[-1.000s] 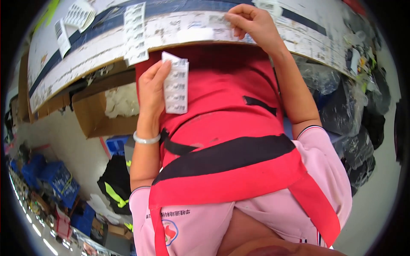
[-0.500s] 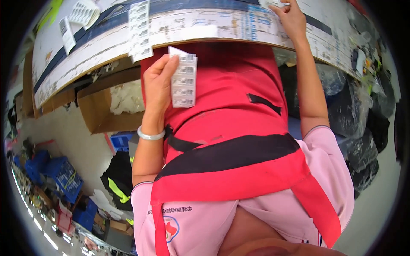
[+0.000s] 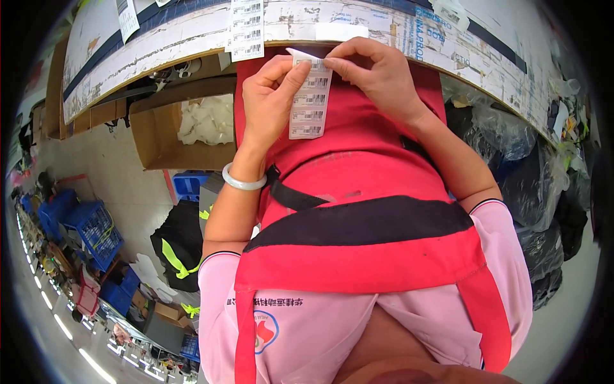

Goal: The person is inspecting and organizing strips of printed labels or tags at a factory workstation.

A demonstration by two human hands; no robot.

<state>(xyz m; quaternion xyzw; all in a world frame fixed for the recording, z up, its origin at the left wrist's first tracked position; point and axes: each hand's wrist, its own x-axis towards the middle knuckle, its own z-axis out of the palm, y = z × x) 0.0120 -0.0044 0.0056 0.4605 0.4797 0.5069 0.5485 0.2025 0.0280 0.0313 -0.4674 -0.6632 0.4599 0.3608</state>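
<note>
The right hand (image 3: 384,80) had just come back from the far right of the bench, and its finger and thumb now met at the top corner of the label strip (image 3: 308,109). That put both hands together at one end of the strip, so I judged the work had shifted from the bench to the strip itself.

The left hand (image 3: 272,96) was closed, thumb pressed over the strip's upper left edge, its remaining fingers curled in. The right hand's thumb and forefinger were nearly closed at the opposite edge; whether they gripped paper, I couldn't tell. The strip's barcoded face was up, a white flap stuck out between the hands, and the rest hung below them over the red apron (image 3: 358,163).

Just beyond the hands ran the bench (image 3: 173,41), with a blank white slip (image 3: 342,31) near its edge and a longer label sheet (image 3: 246,29) ahead of the left hand. Left of that hand, below the bench, stood a cardboard box (image 3: 150,137). Farther off, a blue crate (image 3: 93,233) sat on the lower left.
</note>
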